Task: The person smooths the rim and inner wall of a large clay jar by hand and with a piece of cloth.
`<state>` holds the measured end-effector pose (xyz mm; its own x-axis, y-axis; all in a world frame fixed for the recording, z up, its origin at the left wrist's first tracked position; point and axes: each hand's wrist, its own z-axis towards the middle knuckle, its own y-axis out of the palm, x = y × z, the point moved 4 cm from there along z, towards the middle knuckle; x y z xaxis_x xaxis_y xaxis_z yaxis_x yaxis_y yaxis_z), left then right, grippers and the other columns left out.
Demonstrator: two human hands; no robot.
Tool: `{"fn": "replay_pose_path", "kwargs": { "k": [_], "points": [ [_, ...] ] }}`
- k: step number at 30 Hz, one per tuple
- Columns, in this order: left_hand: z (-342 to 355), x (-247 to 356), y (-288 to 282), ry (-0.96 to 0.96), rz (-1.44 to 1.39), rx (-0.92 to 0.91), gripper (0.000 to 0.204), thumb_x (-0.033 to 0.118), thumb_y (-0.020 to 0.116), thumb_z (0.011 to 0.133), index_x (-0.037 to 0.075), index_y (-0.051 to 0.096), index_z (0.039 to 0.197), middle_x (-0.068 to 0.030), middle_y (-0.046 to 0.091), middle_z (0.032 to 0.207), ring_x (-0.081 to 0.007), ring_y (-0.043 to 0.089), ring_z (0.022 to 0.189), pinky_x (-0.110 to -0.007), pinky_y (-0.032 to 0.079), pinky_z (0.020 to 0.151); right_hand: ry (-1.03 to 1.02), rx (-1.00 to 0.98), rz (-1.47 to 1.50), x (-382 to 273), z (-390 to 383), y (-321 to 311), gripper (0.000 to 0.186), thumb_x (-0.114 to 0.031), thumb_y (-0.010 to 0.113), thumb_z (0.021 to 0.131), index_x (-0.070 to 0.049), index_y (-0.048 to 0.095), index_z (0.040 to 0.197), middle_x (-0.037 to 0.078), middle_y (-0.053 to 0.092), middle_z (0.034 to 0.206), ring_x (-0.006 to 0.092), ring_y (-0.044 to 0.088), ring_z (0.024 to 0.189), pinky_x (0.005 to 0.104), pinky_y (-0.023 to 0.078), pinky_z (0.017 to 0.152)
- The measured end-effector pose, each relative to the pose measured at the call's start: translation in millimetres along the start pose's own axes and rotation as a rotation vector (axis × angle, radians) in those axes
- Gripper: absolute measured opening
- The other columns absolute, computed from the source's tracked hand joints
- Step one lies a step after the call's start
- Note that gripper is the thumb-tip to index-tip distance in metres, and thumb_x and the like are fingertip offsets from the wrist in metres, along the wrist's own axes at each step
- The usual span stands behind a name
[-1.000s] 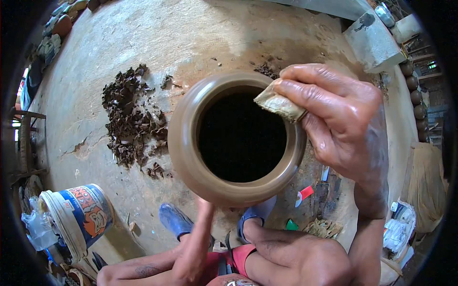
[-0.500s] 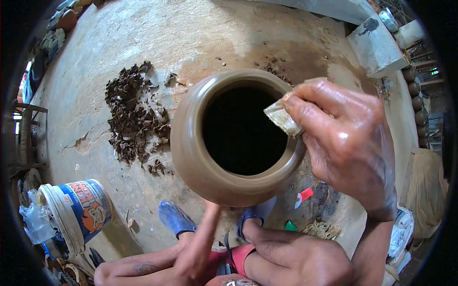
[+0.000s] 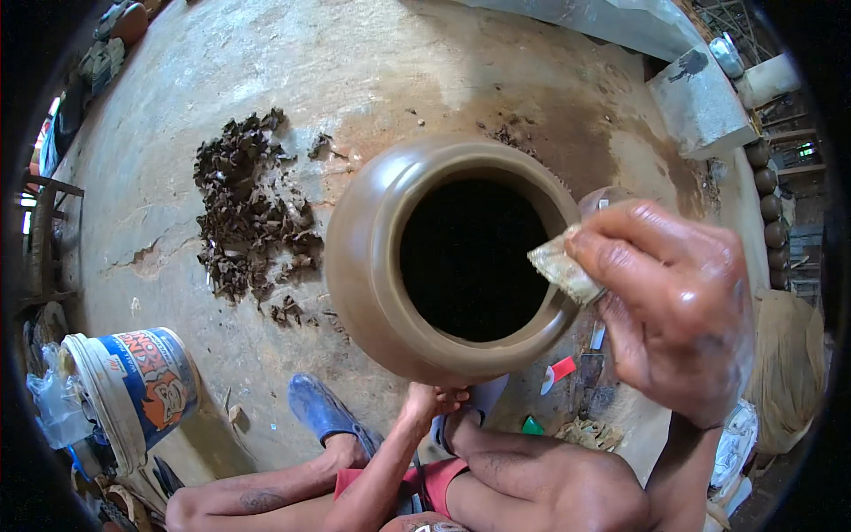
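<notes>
A round brown clay pot (image 3: pixel 363 266) with a thick smooth rim and a dark interior fills the middle. My right hand (image 3: pixel 669 301) grips a folded, pale, damp scrap of cloth (image 3: pixel 558 270) between thumb and fingers, held at the right side of the pot's mouth. My left hand (image 3: pixel 433 399) is under the front of the pot, fingers curled; what they grip, if anything, is hidden. Its forearm comes up between my legs.
Dark clay shavings (image 3: pixel 244 208) lie left of the pot. A labelled plastic bucket (image 3: pixel 151 381) stands lower left. Blue shoes (image 3: pixel 315 403) are on my feet. A concrete block (image 3: pixel 696 106) sits upper right, near stacked dark pots (image 3: pixel 767 208). Beige sacking (image 3: pixel 784 372) is at the right.
My right hand has moved down and rightward with the cloth. The pot appears a little farther right. More of my left hand's fingers now show beneath the pot.
</notes>
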<state>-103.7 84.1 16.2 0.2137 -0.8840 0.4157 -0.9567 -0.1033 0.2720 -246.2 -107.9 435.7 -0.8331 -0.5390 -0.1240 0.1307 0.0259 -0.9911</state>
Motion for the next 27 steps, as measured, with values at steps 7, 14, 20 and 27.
{"fn": "replay_pose_path", "kwargs": {
  "k": [7, 14, 20, 27],
  "points": [
    [6.1, 39.2, -108.6, 0.410, -0.064, 0.546, 0.048, 0.032, 0.048, 0.108, 0.015, 0.037, 0.152, -0.0089, 0.066, 0.113, -0.0169, 0.068, 0.082, -0.031, 0.052, 0.055, -0.216, 0.238, -0.150, -9.6, 27.8, 25.9, 0.033, 0.003, 0.075, 0.069, 0.005, 0.074, 0.102, 0.017, 0.069, 0.103, 0.0319, 0.073, 0.089, 0.0406, 0.060, 0.075],
    [14.6, 120.3, -107.6, 0.522, -0.310, 0.526, 0.060, 0.042, 0.057, 0.104, 0.014, 0.036, 0.152, -0.0044, 0.067, 0.111, -0.0166, 0.064, 0.090, -0.034, 0.049, 0.071, -0.218, 0.051, -0.323, -10.4, 26.9, 26.0, 0.033, 0.000, 0.072, 0.069, 0.008, 0.073, 0.101, 0.018, 0.069, 0.104, 0.0315, 0.072, 0.090, 0.0414, 0.060, 0.075],
    [35.0, 44.0, -89.3, 0.854, 0.061, 0.720, 0.037, 0.023, 0.058, 0.102, 0.001, 0.056, 0.131, -0.0132, 0.069, 0.116, -0.0218, 0.065, 0.100, -0.037, 0.053, 0.083, -0.224, 0.048, -0.295, -20.7, 28.2, 19.9, 0.035, 0.003, 0.071, 0.067, 0.011, 0.072, 0.101, 0.018, 0.067, 0.100, 0.0319, 0.071, 0.087, 0.0421, 0.059, 0.073],
    [36.2, -33.1, -54.3, 0.228, -0.304, 0.341, 0.035, 0.019, 0.056, 0.104, 0.000, 0.054, 0.133, -0.0147, 0.068, 0.118, -0.0228, 0.068, 0.101, -0.036, 0.057, 0.081, -0.174, 0.012, -0.271, -17.7, 29.2, 30.7, 0.036, 0.004, 0.070, 0.067, 0.010, 0.071, 0.102, 0.018, 0.066, 0.101, 0.0322, 0.070, 0.088, 0.0426, 0.058, 0.074]
  ]
}}
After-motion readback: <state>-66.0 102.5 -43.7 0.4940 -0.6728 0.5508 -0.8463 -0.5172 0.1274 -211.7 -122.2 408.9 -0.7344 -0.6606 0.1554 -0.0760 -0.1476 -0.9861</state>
